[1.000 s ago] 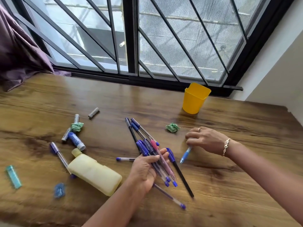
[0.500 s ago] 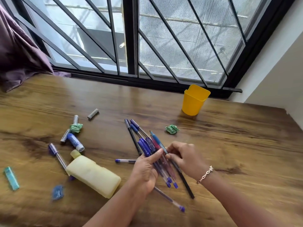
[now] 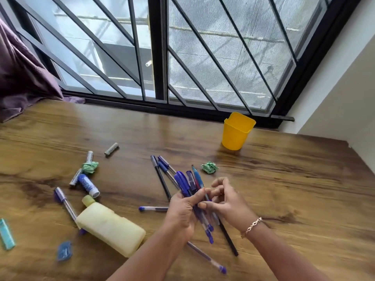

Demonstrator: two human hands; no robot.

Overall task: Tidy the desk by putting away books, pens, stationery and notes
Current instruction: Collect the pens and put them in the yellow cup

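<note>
Bundle of blue pens (image 3: 185, 183) gripped in the left hand (image 3: 181, 211) at the middle of the wooden desk (image 3: 284, 189), right hand (image 3: 229, 205) curled against the bundle, its hold lost to blur, a loose pen (image 3: 154, 208) lay just left, yellow cup (image 3: 236, 131) stood well behind

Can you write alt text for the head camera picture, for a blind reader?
A person's left hand grips a bundle of blue pens over a wooden desk, the right hand at the bundle. A yellow cup stands beyond; loose stationery lies left.
</note>
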